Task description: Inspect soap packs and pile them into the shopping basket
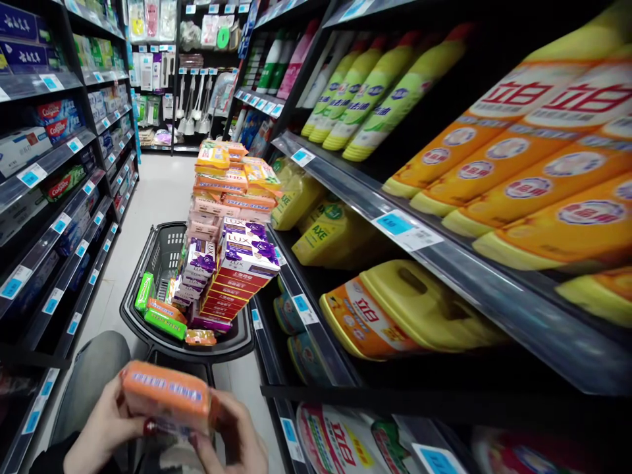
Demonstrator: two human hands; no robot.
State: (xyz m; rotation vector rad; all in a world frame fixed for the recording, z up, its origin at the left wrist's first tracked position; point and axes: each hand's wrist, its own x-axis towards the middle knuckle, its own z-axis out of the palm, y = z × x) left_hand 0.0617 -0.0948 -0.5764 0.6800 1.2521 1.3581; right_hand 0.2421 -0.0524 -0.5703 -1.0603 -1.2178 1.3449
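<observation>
Low in the head view, an orange-wrapped soap pack [166, 394] is held between both hands. My left hand [107, 418] grips its left end, thumb underneath and fingers behind. Around the right end closes my right hand [237, 431], its thumb pressing the near lower edge. Just beyond stands a black shopping basket [133, 296]. Stacked in it are white-and-purple LUX soap boxes [249, 247], red-sided boxes [230, 286] and many orange soap packs [222, 178]. Green soap packs [165, 324] lie at its near left side.
Close on the right, a shelf [340, 178] holds orange detergent bottles [494, 158], yellow-green bottles [395, 92] and a yellow jug [390, 309]. Toothpaste boxes [59, 118] line the left shelves. Pale floor [160, 178] runs between them to hanging goods at the back. My knee [93, 375] is beside the basket.
</observation>
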